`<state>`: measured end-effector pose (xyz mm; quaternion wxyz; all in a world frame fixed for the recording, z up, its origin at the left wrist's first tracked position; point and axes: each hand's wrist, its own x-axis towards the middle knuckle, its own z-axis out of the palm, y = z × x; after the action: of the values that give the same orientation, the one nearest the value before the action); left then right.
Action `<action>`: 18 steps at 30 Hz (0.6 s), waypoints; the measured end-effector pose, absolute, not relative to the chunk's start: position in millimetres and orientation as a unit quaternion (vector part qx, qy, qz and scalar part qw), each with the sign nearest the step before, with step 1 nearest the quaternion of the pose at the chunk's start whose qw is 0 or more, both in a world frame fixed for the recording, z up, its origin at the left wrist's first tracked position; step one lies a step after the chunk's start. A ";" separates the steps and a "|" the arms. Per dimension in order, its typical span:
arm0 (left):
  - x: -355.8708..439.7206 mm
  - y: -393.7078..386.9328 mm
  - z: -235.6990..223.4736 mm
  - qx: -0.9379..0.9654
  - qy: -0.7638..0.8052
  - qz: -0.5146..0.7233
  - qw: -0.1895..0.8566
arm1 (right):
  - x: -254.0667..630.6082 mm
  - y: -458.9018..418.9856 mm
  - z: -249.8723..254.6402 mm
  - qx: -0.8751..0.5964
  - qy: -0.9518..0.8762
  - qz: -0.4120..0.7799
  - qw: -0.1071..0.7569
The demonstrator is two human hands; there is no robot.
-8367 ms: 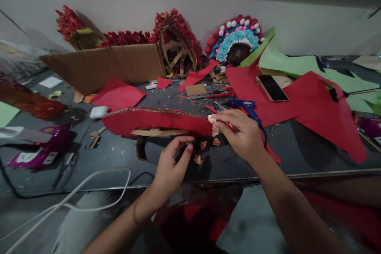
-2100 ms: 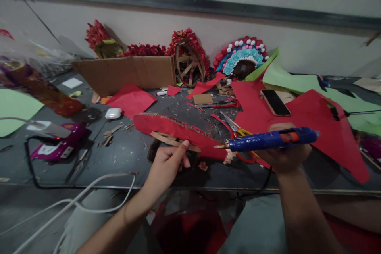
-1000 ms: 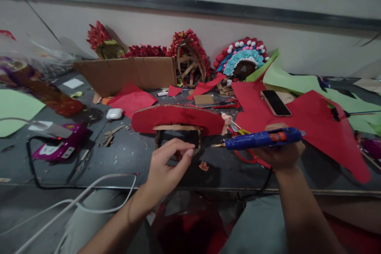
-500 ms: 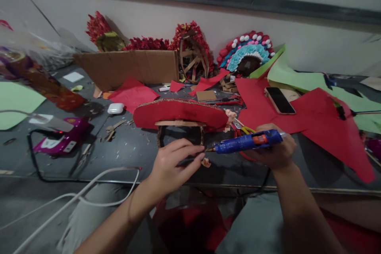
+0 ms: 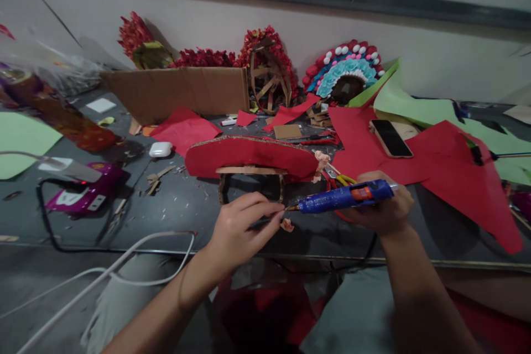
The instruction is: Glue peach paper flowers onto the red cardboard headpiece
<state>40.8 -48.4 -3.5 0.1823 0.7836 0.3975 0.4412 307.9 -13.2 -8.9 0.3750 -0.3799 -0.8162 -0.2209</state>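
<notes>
My right hand (image 5: 388,207) is wrapped round a blue glue gun (image 5: 332,201), whose metal tip points left. Right at that tip, the thumb and forefinger of my left hand (image 5: 244,227) come together in a pinch; whatever they hold is too small to make out. Behind my left hand stands a red-faced cardboard headpiece (image 5: 253,156) with a cardboard band beneath it. A crumpled peach-coloured flower (image 5: 321,163) is at its right end. Just below the glue gun's tip lies a small peach scrap (image 5: 287,225). Scissors with yellow and red handles (image 5: 344,180) lie partly hidden behind the glue gun.
Red paper (image 5: 448,160) covers the table's right side, with a phone (image 5: 390,138) on it. A cardboard sheet (image 5: 178,94) and decorated headpieces (image 5: 350,69) lean near the wall. At left are a white earbud case (image 5: 160,149), a purple device (image 5: 89,193) and a white cable (image 5: 136,240).
My left thumb has moved up slightly, closer to the forefinger. The glue gun and my right hand stay almost where they were.
</notes>
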 end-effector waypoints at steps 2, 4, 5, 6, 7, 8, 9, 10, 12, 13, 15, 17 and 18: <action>41.0 -48.4 -3.6 0.784 0.397 0.442 0.182 | 308.0 -12.9 -9.3 -0.375 -0.817 -0.225 0.376; 41.3 -48.2 -3.2 0.784 0.399 0.441 0.178 | 307.9 -12.0 -9.4 -0.362 -0.818 -0.230 0.383; 41.5 -48.1 -2.8 0.785 0.401 0.439 0.175 | 307.8 -11.5 -9.3 -0.354 -0.819 -0.230 0.387; 41.7 -47.9 -2.3 0.786 0.402 0.438 0.171 | 307.5 -11.0 -9.0 -0.346 -0.820 -0.229 0.394; 41.9 -47.6 -1.7 0.787 0.401 0.439 0.166 | 307.1 -10.6 -8.8 -0.340 -0.821 -0.225 0.400; 42.2 -47.4 -1.1 0.788 0.398 0.442 0.160 | 306.7 -10.2 -8.4 -0.337 -0.821 -0.221 0.405; 42.5 -47.2 -0.6 0.789 0.394 0.445 0.155 | 306.3 -10.1 -8.2 -0.337 -0.821 -0.217 0.406; 42.7 -47.1 -0.2 0.789 0.390 0.449 0.151 | 306.0 -10.0 -8.0 -0.340 -0.821 -0.215 0.405; 43.0 -47.1 -0.2 0.790 0.385 0.454 0.146 | 305.7 -10.3 -7.9 -0.342 -0.821 -0.215 0.403; 43.0 -47.2 -0.5 0.790 0.386 0.453 0.146 | 305.7 -10.6 -8.1 -0.343 -0.821 -0.215 0.402; 42.5 -47.4 -1.6 0.789 0.388 0.452 0.146 | 306.1 -10.8 -8.7 -0.345 -0.821 -0.215 0.400; 41.6 -47.5 -2.8 0.790 0.390 0.450 0.148 | 306.8 -10.7 -9.4 -0.345 -0.821 -0.219 0.399; 41.1 -47.5 -3.3 0.790 0.391 0.448 0.149 | 307.2 -10.4 -9.6 -0.346 -0.820 -0.222 0.399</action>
<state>41.1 -47.5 -3.3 0.1491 0.7896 0.3914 0.4485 307.2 -10.4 -9.6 0.3986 -0.3458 -0.8198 -0.2225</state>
